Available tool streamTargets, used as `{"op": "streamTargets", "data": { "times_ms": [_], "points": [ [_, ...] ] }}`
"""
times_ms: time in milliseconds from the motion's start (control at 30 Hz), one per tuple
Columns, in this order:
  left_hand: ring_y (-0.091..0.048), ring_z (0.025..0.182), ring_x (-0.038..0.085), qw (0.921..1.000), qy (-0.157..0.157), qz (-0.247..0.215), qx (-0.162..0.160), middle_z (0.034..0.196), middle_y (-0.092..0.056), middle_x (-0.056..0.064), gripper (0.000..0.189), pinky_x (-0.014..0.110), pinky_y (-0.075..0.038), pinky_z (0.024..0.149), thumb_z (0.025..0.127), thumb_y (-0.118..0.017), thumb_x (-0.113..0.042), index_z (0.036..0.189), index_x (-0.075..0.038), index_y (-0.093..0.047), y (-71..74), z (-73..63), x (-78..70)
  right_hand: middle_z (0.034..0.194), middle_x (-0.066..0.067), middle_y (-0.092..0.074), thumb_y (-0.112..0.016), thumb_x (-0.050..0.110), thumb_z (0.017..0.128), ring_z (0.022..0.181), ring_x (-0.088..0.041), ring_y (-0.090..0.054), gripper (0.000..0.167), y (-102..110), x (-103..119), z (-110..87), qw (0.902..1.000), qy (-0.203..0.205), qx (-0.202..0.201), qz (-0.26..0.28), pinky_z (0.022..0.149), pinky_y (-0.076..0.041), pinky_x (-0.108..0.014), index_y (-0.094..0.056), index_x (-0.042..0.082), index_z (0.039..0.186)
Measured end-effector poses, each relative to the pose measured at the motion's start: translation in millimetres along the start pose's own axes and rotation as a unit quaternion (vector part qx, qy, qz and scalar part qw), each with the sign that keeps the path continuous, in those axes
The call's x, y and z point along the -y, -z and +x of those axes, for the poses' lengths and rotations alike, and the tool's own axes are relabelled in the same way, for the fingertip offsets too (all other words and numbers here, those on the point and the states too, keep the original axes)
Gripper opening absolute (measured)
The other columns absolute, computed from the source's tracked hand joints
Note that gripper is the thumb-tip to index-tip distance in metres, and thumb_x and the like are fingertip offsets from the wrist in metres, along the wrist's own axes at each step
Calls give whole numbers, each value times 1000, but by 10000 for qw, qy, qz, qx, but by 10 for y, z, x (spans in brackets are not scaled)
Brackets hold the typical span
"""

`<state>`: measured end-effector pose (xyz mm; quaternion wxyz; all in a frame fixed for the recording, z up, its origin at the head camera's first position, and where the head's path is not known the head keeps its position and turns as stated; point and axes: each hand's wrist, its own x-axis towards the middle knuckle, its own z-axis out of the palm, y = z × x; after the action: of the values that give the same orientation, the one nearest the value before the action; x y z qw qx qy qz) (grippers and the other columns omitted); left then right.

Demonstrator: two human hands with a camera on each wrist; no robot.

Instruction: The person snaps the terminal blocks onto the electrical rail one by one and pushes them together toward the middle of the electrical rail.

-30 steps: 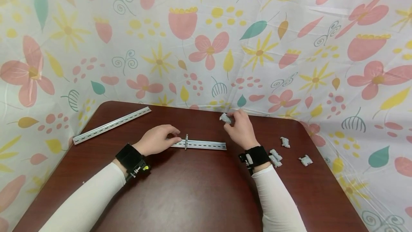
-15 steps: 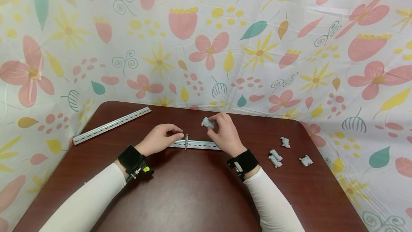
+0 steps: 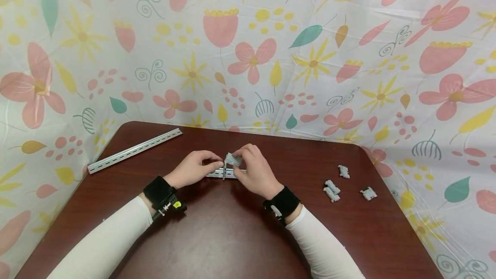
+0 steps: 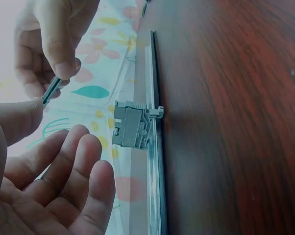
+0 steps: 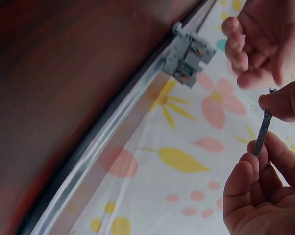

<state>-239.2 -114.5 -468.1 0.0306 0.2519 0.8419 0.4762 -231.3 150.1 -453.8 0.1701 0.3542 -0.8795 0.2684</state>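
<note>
My right hand [image 3: 257,171] pinches a thin grey DIN-rail terminal block [image 3: 233,159] between thumb and fingers, above the rail. The right wrist view shows this held block [image 5: 263,132] edge-on. Another grey terminal block [image 4: 133,125] sits upright across the slotted metal DIN rail [image 4: 155,191], which lies on the table. My left hand [image 3: 191,169] is over the rail's left part, hiding that end, its fingers loosely bent around nothing. Its thumb tip overlaps the held block's end in the left wrist view; the right wrist view shows the left hand [image 5: 270,44] beside that block.
A second slotted rail [image 3: 133,151] lies slanted at the table's back left. Several loose terminal blocks are on the right: one block [image 3: 343,171] farther back, a close pair [image 3: 331,190], and one [image 3: 368,193] near the edge. A flower-patterned cloth [image 3: 252,55] hangs behind the table [image 3: 248,236].
My right hand has carried its terminal block leftward and lower, from the table's back to beside the mounted block. The left hand has shifted slightly rightward toward the mounted block, its fingers loose.
</note>
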Motion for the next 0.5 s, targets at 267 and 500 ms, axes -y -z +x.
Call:
{"op": "streamTargets", "data": {
  "times_ms": [267, 500],
  "points": [
    [-63, 80, 19, 9997, -77, -209, 77, 102, -77, -2, 23, 32, -53, 72, 109, -76, -32, 119, -13, -85, -24, 12, 18, 124, -7, -61, -78, 4, 100, 108, -22, -53, 27, -43, 74, -3, 9999, -12, 132, 12, 85, -53, -34, -69, 4, 125],
    [-62, 73, 17, 9993, -109, -336, 111, 87, -73, -3, 22, 29, -50, 68, 108, -77, -29, 110, -9, -86, -20, 16, -15, 122, -7, -61, -81, 4, 98, 111, -23, -55, 28, -77, 84, -2, 9998, 215, 19, -29, 87, -55, -33, -69, 4, 124]
  ]
}}
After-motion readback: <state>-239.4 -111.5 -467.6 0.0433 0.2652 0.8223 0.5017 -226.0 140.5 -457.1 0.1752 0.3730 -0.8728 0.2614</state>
